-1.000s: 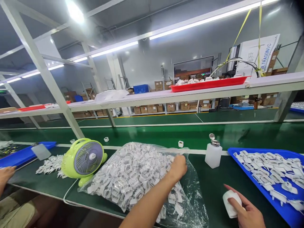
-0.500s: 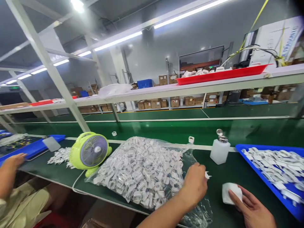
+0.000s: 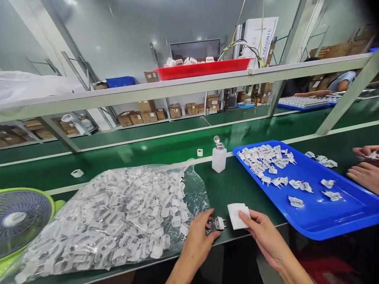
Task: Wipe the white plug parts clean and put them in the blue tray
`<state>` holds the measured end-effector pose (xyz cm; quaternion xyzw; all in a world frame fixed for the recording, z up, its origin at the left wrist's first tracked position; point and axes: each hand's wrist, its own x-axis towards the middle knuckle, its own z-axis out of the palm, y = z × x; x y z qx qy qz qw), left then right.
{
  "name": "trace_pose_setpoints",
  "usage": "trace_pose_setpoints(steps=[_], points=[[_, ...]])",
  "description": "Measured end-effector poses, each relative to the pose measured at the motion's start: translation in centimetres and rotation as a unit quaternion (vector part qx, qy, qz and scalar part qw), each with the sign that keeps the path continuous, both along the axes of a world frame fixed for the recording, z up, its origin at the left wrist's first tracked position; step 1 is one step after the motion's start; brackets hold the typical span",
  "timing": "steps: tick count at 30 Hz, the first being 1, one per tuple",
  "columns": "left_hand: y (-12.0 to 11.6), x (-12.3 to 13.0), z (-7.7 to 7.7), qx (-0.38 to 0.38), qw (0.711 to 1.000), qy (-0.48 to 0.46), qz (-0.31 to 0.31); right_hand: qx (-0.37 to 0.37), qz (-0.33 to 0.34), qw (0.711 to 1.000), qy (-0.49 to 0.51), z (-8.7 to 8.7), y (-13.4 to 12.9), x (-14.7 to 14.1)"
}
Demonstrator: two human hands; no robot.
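White plug part (image 3: 218, 223) pinched in left hand (image 3: 197, 240) at bench (image 3: 227, 185) front edge; white pad (image 3: 237, 215) under right hand (image 3: 263, 232) fingertips, beside blue tray (image 3: 349, 213).

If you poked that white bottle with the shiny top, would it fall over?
Probably, with a firm poke: the white bottle stands upright, taller than wide, on the green table. It looks like light plastic, so it would likely slide or tip easily. How full it is cannot be seen.

Two bare forearms, no sleeves in view — nothing worn at either wrist. Left hand (image 3: 197, 241) and right hand (image 3: 265, 236) ungloved — no rings, no watch. Short, plain nails.
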<state>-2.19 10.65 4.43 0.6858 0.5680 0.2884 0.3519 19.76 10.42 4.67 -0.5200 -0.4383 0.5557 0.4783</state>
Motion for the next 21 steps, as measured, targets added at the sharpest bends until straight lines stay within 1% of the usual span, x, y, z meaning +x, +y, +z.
trace_pose_setpoints(steps=[2,4,5,8,10,12,14,16,17,18,21], points=[[0.1,-0.1,0.0,0.018,1.0,0.01,-0.003,0.043,-0.017,0.995,-0.083,-0.5,-0.4,0.1],[0.2,0.0,-0.1,0.041,0.999,0.015,-0.017,0.102,-0.029,0.981,-0.164,-1.4,-0.8,-0.3],[0.2,0.0,-0.2,0.049,0.998,0.013,-0.026,0.135,-0.023,0.971,-0.196,-1.9,-1.1,-0.6],[0.4,0.3,-0.5,0.062,0.997,0.006,-0.049,0.23,0.044,0.939,-0.252,-3.6,-1.9,-1.8],[0.5,0.5,-0.7,0.072,0.996,0.007,-0.056,0.271,0.089,0.921,-0.267,-4.8,-2.5,-2.3],[0.5,0.7,-1.0,0.081,0.995,0.011,-0.058,0.304,0.113,0.9,-0.291,-5.9,-3.1,-2.3],[0.5,0.7,-1.3,0.088,0.994,0.012,-0.062,0.348,0.128,0.864,-0.341,-6.6,-3.4,-2.0],[0.5,0.7,-1.7,0.092,0.994,0.009,-0.065,0.391,0.136,0.823,-0.388,-6.9,-3.3,-1.7],[0.5,0.7,-1.8,0.094,0.993,0.006,-0.067,0.405,0.135,0.811,-0.4,-6.8,-3.2,-1.6],[0.5,0.7,-2.0,0.095,0.993,0.003,-0.068,0.41,0.13,0.809,-0.402,-6.7,-2.9,-1.6],[0.4,0.7,-2.0,0.101,0.992,-0.005,-0.073,0.406,0.12,0.817,-0.391,-5.6,-1.7,-1.8]])
